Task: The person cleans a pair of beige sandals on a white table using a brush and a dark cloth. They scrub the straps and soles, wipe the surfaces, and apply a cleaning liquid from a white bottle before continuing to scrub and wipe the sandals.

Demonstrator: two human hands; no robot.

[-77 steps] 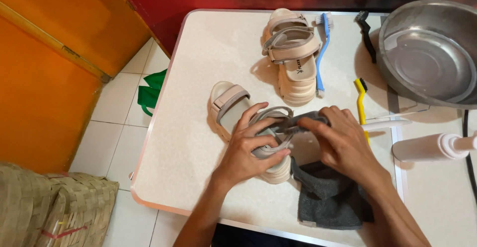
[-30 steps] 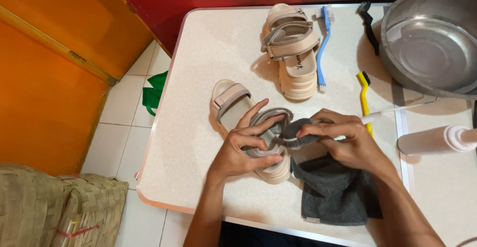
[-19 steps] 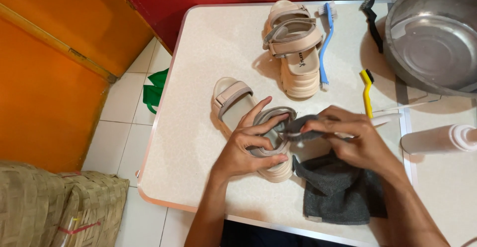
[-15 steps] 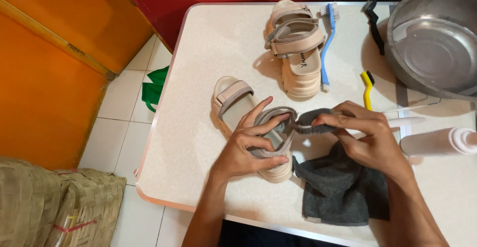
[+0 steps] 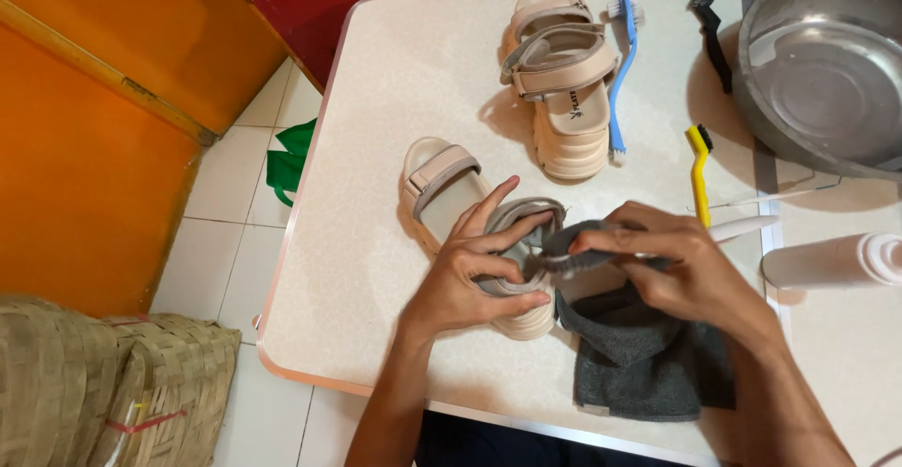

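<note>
A beige platform sandal [image 5: 442, 183] lies on the white table [image 5: 376, 129] in front of me. My left hand [image 5: 474, 274] grips its heel strap and sole from the left. My right hand [image 5: 672, 265] pinches a grey cloth [image 5: 639, 364] and presses a fold of it against the strap; the rest of the cloth trails onto the table. A second beige sandal [image 5: 564, 77] rests farther back.
A blue brush [image 5: 620, 72], a yellow brush [image 5: 697, 166], a black brush [image 5: 709, 30] and a metal basin [image 5: 827, 63] lie at the back right. A white bottle [image 5: 836, 260] lies on its side at right. Woven baskets [image 5: 103, 382] stand on the tiled floor at left.
My right hand has shifted slightly right and forward with the cloth along the strap. My left hand keeps the same hold on the sandal.
</note>
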